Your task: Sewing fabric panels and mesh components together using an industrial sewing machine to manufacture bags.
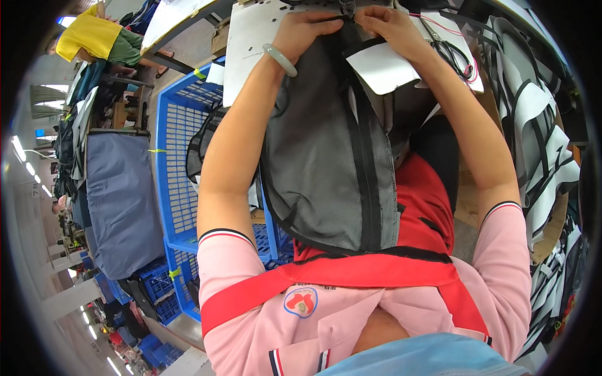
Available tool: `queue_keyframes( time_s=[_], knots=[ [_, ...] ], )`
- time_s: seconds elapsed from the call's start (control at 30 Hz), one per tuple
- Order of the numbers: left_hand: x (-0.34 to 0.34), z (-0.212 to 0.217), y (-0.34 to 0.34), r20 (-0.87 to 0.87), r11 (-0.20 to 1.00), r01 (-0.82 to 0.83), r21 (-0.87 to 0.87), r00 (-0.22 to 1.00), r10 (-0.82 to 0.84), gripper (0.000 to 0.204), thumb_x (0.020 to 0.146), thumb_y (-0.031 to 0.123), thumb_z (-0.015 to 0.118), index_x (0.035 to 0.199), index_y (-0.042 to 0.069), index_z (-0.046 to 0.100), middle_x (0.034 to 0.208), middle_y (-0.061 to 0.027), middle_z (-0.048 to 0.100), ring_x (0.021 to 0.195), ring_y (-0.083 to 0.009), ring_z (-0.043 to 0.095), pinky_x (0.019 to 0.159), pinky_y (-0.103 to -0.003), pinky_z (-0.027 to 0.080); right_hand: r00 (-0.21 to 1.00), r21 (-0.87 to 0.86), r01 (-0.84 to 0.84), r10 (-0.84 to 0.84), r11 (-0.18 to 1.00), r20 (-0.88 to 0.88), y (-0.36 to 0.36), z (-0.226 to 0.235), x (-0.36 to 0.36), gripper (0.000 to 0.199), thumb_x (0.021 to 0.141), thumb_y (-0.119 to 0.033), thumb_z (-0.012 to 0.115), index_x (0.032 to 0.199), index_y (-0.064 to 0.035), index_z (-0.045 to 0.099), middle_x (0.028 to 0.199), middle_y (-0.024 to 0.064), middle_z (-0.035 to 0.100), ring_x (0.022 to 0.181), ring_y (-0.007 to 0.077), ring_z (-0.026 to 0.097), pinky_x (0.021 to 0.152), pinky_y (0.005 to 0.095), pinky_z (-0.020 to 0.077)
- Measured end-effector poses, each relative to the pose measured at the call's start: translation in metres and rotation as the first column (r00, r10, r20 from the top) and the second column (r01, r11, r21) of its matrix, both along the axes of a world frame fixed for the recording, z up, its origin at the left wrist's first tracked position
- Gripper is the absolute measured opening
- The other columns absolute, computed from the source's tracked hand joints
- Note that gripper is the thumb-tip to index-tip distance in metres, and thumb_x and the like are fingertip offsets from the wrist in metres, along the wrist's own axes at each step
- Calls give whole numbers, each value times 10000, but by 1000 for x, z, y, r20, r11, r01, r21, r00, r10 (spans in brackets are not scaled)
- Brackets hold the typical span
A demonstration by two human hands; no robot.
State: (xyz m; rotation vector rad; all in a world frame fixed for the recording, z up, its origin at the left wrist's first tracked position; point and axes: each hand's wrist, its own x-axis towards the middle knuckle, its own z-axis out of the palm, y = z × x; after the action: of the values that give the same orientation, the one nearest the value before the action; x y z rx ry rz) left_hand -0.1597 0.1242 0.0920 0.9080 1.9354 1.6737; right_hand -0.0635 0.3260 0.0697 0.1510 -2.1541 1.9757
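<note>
A grey mesh-like fabric panel (320, 156) edged in black tape hangs from the white work table (248, 47) down over my lap. At the far edge its narrow top end lies under a small metal machine part (347, 6), which looks like a sewing machine foot. Just left of that part, my left hand (307, 28) grips the panel's end, thumb pointing right. Close by on the right, my right hand (389, 28) pinches the black-edged fabric with thumb and forefinger. Beneath my right wrist is a white flap (384, 66). What lies under my fingertips is partly hidden.
Black-handled scissors (454, 59) lie right of my right wrist, beside a pink cord. Blue plastic crates (166, 125) stand at left. White and grey cut pieces (533, 106) are heaped at right. A person in a yellow top (91, 37) bends at far left.
</note>
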Motion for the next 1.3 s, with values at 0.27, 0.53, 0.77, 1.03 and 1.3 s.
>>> queue_keyframes(
  time_s=[0.27,0.53,0.77,1.03,1.3],
  knots=[
    [-11,-8,8,24,998,-3,66,1000,1,329,829,115,731,1121,-28,682,1015,-103,700,967,-168,637,922,-266,453,1000,-138,20,-20,990,1,7,-7,-15,162,938,-138,586,899,12,630,731,11,577,625,86,497,572,243,385],
    [13,-3,-39,-303,970,45,-240,946,-119,384,829,219,731,1111,-34,670,968,-118,709,915,-153,639,859,-291,485,987,309,-20,-30,951,157,-12,11,93,271,872,-293,676,986,-52,628,820,-33,466,762,79,442,679,245,389],
    [53,-9,-135,-357,777,-21,-629,896,-265,394,826,255,685,1071,-50,638,1004,-238,675,977,-377,631,865,-394,478,887,660,-410,104,630,451,-18,-22,202,368,759,-259,763,946,37,649,912,216,593,857,381,582,762,404,473],
    [133,133,-127,283,913,361,-190,911,-301,291,891,116,627,1137,-38,605,1001,-71,677,907,-108,620,828,-260,494,989,566,90,-140,819,46,-4,65,205,329,903,-298,651,910,30,630,786,3,592,754,55,531,679,264,458],
    [178,191,-34,170,871,457,-183,887,-429,292,898,86,615,1176,-5,611,1074,-85,670,933,-153,657,814,-255,519,852,267,489,-520,830,55,17,194,255,298,922,-298,634,1046,-28,647,842,10,655,650,86,599,589,221,468]
  ],
)
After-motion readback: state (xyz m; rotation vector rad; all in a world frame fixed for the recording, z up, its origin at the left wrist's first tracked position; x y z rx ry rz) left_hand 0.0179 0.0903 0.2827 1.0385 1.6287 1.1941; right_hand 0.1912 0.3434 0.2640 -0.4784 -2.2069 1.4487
